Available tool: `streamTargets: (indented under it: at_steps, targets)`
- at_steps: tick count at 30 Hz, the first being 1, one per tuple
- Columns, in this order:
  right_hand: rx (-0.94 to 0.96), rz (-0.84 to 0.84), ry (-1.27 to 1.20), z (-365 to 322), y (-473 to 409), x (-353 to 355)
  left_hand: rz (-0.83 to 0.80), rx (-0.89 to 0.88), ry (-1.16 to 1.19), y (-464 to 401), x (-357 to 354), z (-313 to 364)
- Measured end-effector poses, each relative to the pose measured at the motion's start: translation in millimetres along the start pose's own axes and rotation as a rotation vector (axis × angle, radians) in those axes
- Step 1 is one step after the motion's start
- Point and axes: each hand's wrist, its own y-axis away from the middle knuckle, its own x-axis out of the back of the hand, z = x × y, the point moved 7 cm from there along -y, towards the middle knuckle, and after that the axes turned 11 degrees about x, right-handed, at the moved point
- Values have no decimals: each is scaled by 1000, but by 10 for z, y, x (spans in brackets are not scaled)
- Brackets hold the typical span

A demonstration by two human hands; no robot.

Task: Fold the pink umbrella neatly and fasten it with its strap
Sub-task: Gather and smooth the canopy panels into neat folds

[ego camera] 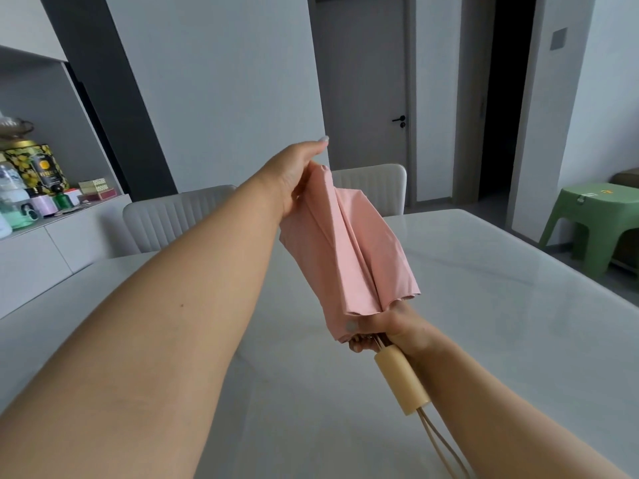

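While folded, both hands' fingers (359, 345) around umbrella (352, 243)

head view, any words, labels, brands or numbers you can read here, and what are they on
Nothing can be read for certain.
Black and yellow tin on the sideboard: has a printed label, too blurred to read.
Bottles and jars beside it: labels too small to read.
Green stool: small yellow sticker, too small to read.
Pink umbrella, its cream handle and the white table: no text visible.
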Motion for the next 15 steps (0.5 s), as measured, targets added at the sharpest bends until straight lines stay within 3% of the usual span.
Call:
streamTargets:
  at_steps: [3, 7, 11, 15]
  targets:
    - [13, -4, -1, -2, -7, 8, -7, 20, 105, -5, 50, -9]
    - [-12, 17, -9, 36, -6, 28, 61, -41, -78, 15, 47, 36]
    - [-2, 21, -10, 6, -3, 20, 89, -56, -8, 39, 117, 65]
    - [-2, 19, -2, 0, -3, 34, 149, -70, -190, 97, 100, 78]
